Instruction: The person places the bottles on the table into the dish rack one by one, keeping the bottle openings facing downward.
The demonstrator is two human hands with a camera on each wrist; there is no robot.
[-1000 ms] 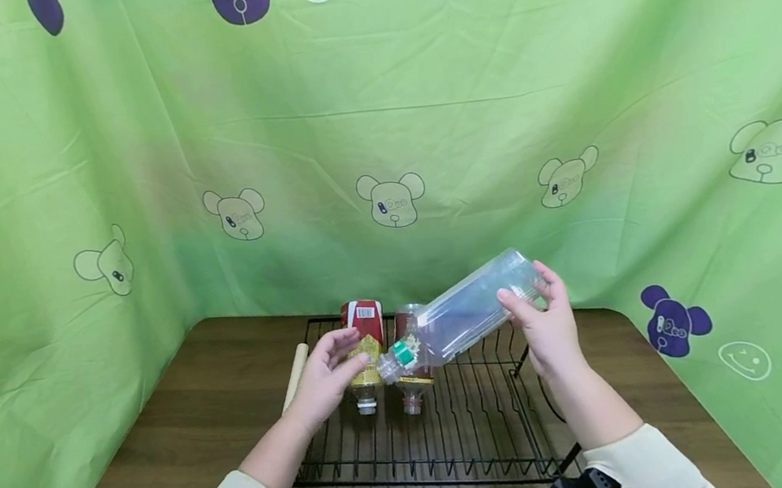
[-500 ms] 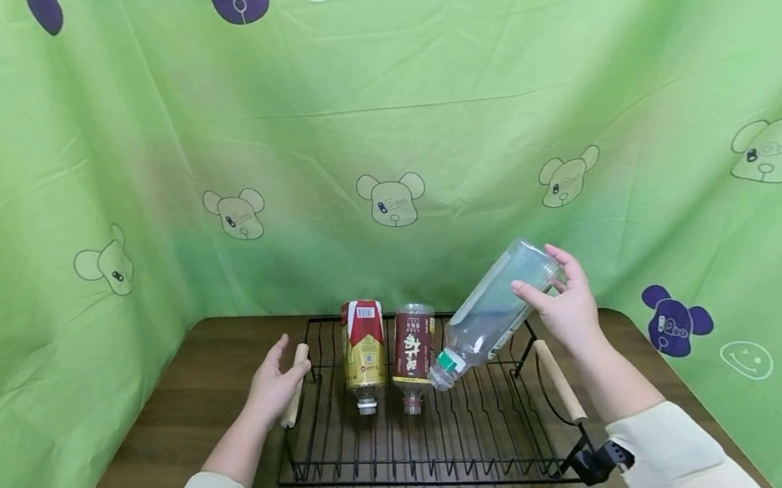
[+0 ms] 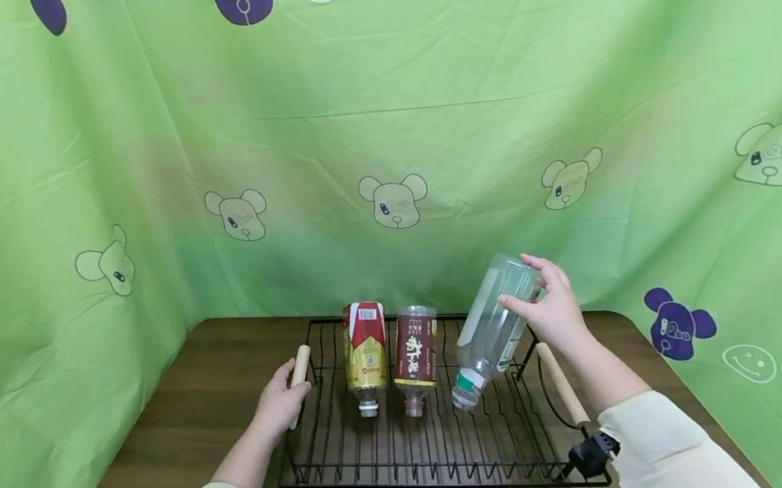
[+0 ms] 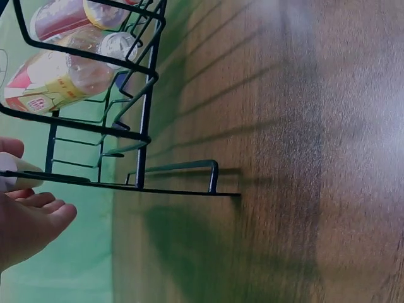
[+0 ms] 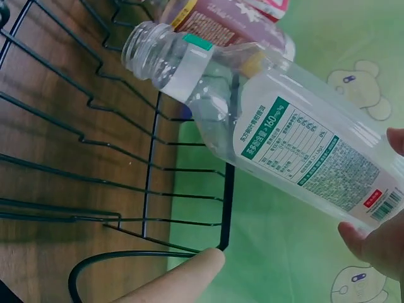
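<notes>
My right hand (image 3: 548,306) holds a clear plastic bottle (image 3: 492,326) near its base. The bottle tilts neck-down toward the left, its uncapped mouth over the black wire dish rack (image 3: 437,450). A green-and-white label with a barcode shows in the right wrist view. On the rack's left side, my left hand (image 3: 280,401) has its thumb and fingers around a wooden handle (image 3: 300,365). Two other bottles lie in the rack with necks toward me: one with a red-and-gold label (image 3: 365,349) and one with a maroon label (image 3: 416,350).
A second wooden handle (image 3: 562,384) stands at the rack's right side, beside my right wrist. Under the rack is a brown wooden table (image 3: 179,402). A green printed cloth (image 3: 371,112) hangs behind it and along both sides.
The left hand goes from beside the clear bottle's neck to the left wooden handle and takes hold of it. The clear bottle moves right, turns steeper and comes lower toward the rack.
</notes>
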